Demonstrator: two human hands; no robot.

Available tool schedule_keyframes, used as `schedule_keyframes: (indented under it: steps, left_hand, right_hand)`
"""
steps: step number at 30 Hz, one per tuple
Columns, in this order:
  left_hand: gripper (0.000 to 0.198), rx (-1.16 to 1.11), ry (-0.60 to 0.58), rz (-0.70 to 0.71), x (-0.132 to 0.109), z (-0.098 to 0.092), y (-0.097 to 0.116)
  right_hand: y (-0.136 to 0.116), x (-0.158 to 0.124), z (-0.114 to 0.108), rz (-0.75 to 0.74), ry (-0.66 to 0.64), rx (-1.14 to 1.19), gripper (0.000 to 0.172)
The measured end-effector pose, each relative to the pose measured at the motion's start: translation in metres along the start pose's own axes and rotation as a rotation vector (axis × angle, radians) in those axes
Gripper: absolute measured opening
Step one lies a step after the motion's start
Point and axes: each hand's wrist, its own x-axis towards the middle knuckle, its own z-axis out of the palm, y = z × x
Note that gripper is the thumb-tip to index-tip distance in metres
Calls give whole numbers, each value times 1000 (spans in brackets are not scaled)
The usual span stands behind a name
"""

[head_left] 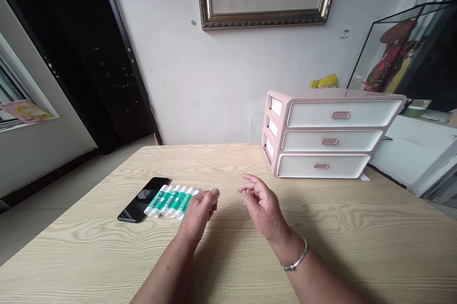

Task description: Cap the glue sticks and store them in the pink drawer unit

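Observation:
Several white glue sticks (167,201) with green labels lie side by side in a row at the left of the wooden table (250,266). My left hand (197,213) is at the row's right end and covers part of it. Its fingers are curled with the thumb along the top; whatever they hold, if anything, is hidden. To the right, my right hand (262,206) hovers over the table with fingers loosely bent and apart, nothing visible in them. A silver bracelet (295,257) circles the right wrist.
A black phone (143,200) lies beside the glue sticks, touching or nearly touching them. At the back right stands a pink and white drawer unit (330,141), with a yellow packet (324,81) behind its top. A white wall (200,94) rises past the table's far edge.

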Motion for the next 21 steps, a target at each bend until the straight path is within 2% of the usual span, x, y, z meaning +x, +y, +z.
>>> schedule_keyframes:
  steps: [6,14,17,21]
  left_hand:
    - [44,-107,-31,28,3,-4,-7]
    - [43,-19,-40,61,1,-5,-4]
    - [44,240,46,76,4,-3,-5]
    - [50,867,144,114,9,2,-13]
  right_hand:
    - [0,-1,3,-6,-49,-68,34]
    - [1,-1,2,18,-63,-83,26]
    - [1,0,2,-16,-69,-95,25]
    - [8,3,4,-85,-72,-209,25]
